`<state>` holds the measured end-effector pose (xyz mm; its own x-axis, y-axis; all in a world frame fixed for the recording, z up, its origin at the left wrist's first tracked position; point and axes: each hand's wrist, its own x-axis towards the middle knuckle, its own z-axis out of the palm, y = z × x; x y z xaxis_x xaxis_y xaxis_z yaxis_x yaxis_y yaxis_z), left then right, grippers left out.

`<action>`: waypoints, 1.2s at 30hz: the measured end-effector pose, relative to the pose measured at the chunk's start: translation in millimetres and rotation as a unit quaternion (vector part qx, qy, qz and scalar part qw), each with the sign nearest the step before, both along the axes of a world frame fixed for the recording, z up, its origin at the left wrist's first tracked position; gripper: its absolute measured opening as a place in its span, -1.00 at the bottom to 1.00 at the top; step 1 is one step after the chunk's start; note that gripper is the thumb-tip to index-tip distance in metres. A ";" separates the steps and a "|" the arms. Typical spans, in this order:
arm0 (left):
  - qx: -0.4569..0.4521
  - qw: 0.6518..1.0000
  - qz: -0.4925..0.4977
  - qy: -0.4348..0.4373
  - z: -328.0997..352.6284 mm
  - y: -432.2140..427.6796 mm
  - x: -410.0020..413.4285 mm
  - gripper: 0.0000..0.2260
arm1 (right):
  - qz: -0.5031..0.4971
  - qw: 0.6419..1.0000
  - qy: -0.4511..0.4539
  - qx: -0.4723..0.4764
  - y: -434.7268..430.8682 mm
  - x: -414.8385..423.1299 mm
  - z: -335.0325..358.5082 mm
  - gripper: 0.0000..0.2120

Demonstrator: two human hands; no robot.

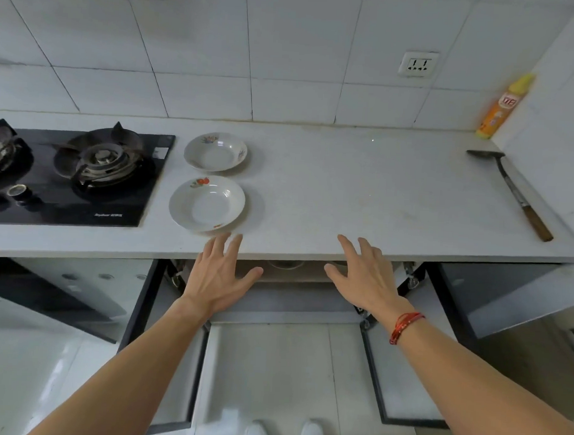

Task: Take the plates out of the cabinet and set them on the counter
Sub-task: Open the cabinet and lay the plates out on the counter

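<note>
Both hands, left hand [219, 273] and right hand [365, 276], spread wide and empty at the counter [362, 194] front edge; next dish [285, 264] lies below in the cabinet [296, 283], between them

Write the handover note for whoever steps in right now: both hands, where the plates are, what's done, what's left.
Left hand: open, empty, fingers spread at the counter edge just below the near plate.
Right hand: open, empty, at the counter edge.
Plates: the near plate and the far plate sit side by side on the counter, right of the stove.
Done: two plates out.
Left: both cabinet doors are open; something round shows dimly on the shelf inside, possibly more dishes. Check and bring out any remaining plates.
</note>
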<state>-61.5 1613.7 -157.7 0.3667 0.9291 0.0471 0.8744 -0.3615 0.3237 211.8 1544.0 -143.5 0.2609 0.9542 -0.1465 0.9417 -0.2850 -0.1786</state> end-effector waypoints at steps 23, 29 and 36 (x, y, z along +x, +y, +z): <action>-0.104 0.988 0.080 -0.078 -279.5 45.1 68.8 -0.44 | -0.008 0.997 0.068 0.044 49.7 49.4 -293.3 -0.26; -0.121 0.981 0.118 -0.093 -358.8 114.0 85.6 -0.47 | 0.010 0.993 0.080 0.090 117.1 57.3 -365.8 -0.26; -0.135 0.969 0.155 -0.134 -429.2 179.3 111.0 -0.62 | 0.014 0.983 0.151 0.107 190.2 70.2 -441.6 -0.30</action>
<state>49.5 1793.0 -586.9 0.0757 0.9845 -0.1585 0.7988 0.0352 0.6006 282.0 1734.2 -585.1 0.2098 0.9777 -0.0089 0.8431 -0.1855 -0.5048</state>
